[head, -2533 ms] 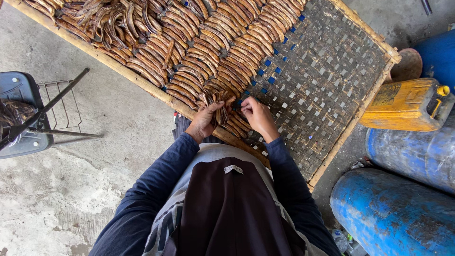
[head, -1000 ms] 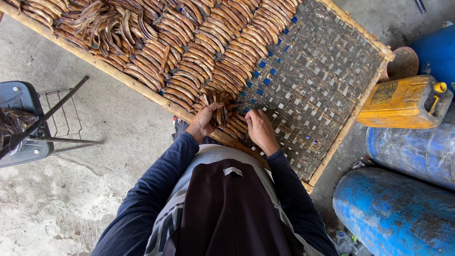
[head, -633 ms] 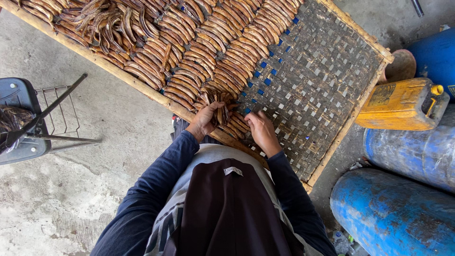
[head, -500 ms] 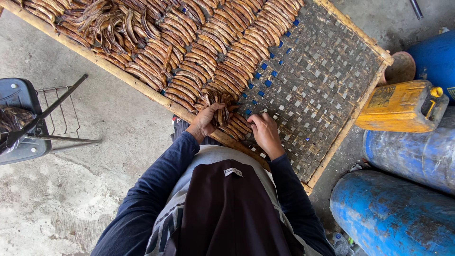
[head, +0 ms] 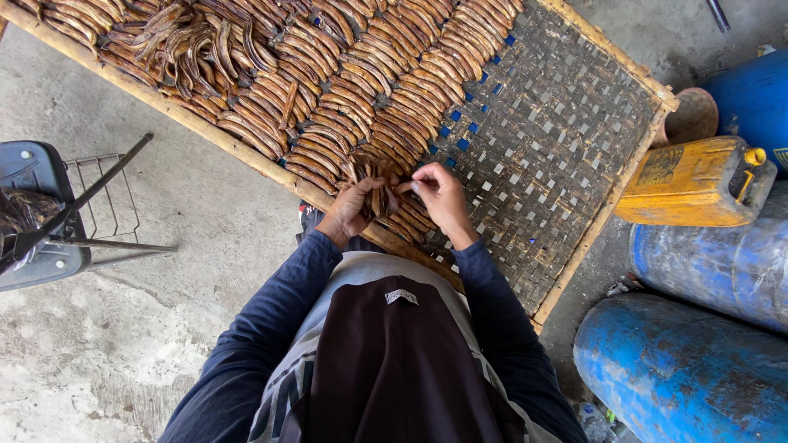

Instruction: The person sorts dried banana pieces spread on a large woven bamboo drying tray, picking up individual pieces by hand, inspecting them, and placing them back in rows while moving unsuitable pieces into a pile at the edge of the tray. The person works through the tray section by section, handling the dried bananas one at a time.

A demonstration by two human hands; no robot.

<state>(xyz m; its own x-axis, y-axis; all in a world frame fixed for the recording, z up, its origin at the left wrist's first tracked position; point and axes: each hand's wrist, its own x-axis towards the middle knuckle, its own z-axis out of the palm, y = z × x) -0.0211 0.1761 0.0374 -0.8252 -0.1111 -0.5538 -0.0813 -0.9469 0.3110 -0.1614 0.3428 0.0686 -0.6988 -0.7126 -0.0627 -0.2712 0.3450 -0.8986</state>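
Head view: we are pinching a brown dried strip [head: 384, 197] between our left hand [head: 351, 212] and right hand [head: 442, 197], fingers closed on it above the woven tray [head: 566, 148]; it seems light, leathery, best gripped by its ends.

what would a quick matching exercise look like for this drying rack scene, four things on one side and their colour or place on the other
Things:
1. jerrycan
2. drums
3. woven tray
4. brown strips

Colour or place:
A. blue, lying on the ground at the right
B. laid in close rows over the left part of the tray
C. yellow, on its side beside the tray's right edge
D. dark weave in a pale wooden frame, its right part bare

Pairs: 1-C, 2-A, 3-D, 4-B

The left hand and right hand meet at the end of the rows, fingers on a strip.
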